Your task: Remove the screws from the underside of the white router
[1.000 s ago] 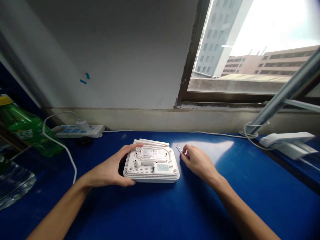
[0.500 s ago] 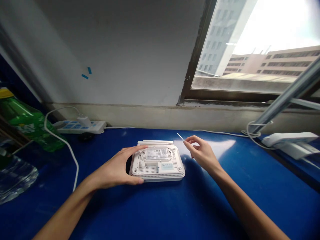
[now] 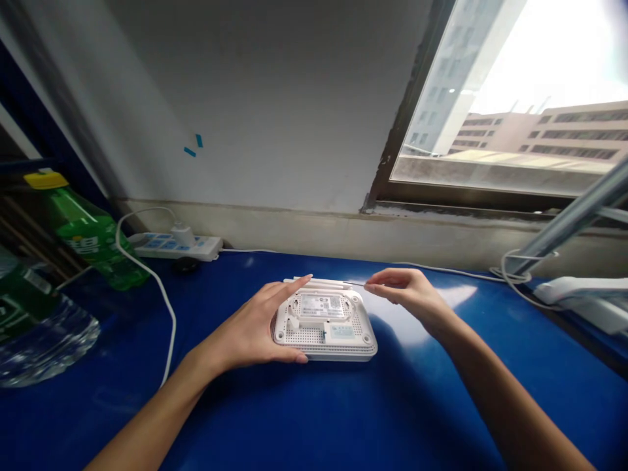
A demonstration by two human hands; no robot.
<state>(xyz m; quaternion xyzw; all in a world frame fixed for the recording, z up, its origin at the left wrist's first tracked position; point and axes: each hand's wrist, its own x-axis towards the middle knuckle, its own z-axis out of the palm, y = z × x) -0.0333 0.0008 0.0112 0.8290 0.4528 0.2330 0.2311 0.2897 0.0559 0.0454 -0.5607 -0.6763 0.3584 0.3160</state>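
Note:
A white router lies on the blue table with its vented, labelled underside up and its antennas folded along the far edge. My left hand spans its left end, thumb at the near edge and fingers along the far side. At the router's far right corner, my right hand pinches a thin stick between thumb and fingertips. The stick points left toward the antennas; I cannot tell whether its tip touches them.
A power strip with a plugged-in charger stands by the wall, its white cable looping forward. Green bottle and clear bottle are at left. At right are a metal bar and white adapters.
The stick has swung from pointing up and left to lying nearly level, closer to the antennas. My left fingers have stretched further along the router's far side. The view has shifted left.

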